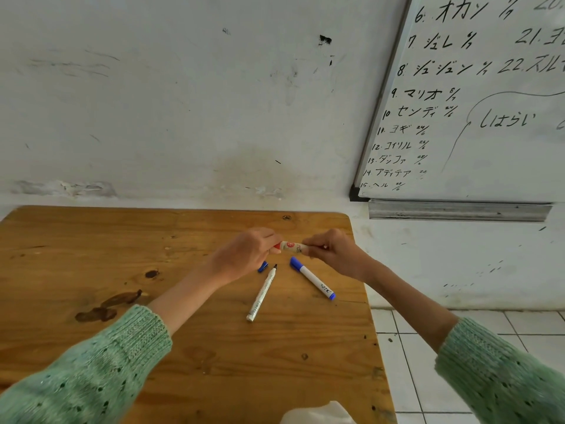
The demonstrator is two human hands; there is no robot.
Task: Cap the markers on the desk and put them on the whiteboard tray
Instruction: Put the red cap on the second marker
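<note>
Both hands hold one red marker (292, 246) level above the wooden desk (91, 240). My left hand (244, 255) grips its red-capped left end, and my right hand (333, 255) grips its right end. On the desk below lies a white marker (262, 293) with its black tip bare. To its right lies a blue marker (312, 278) with a blue cap on. A small loose blue cap (262, 266) peeks out under my left hand. The metal whiteboard tray (458, 211) hangs on the wall at the right, beyond the desk's corner.
The whiteboard (489, 102) with handwriting hangs above the tray. A white tiled floor (428, 362) lies right of the desk's edge. Something white (318, 413) sits at the desk's near edge. The wall runs close behind the desk.
</note>
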